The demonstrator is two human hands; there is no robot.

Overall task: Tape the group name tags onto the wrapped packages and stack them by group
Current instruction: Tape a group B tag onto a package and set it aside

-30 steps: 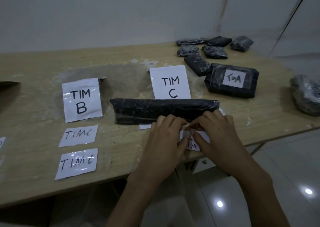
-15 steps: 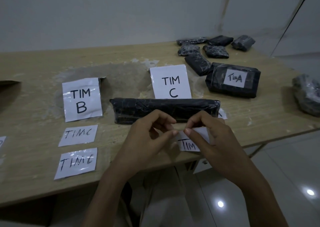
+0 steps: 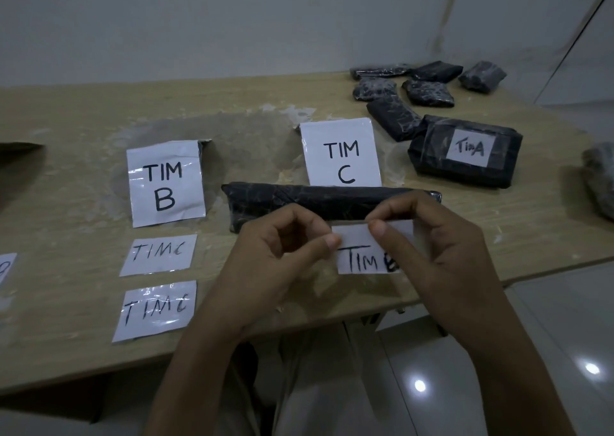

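A pale, light-wood table [image 3: 83, 120] with a dull, scuffed patch [image 3: 246, 143] stands against a plain grey-white wall [image 3: 232, 20]. Below its near edge, glossy pale floor tiles [image 3: 548, 319] reflect two bright lamp spots [image 3: 420, 385].

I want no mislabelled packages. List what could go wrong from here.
1. The right hand partly covers the last letter of the tag. The long package lies in front of the TIM C sign, so a tag of another group might go onto it unchecked.
2. The right hand and the left hand pinch the tag only at its top edge, so it may land crooked or creased on the wrinkled wrap.
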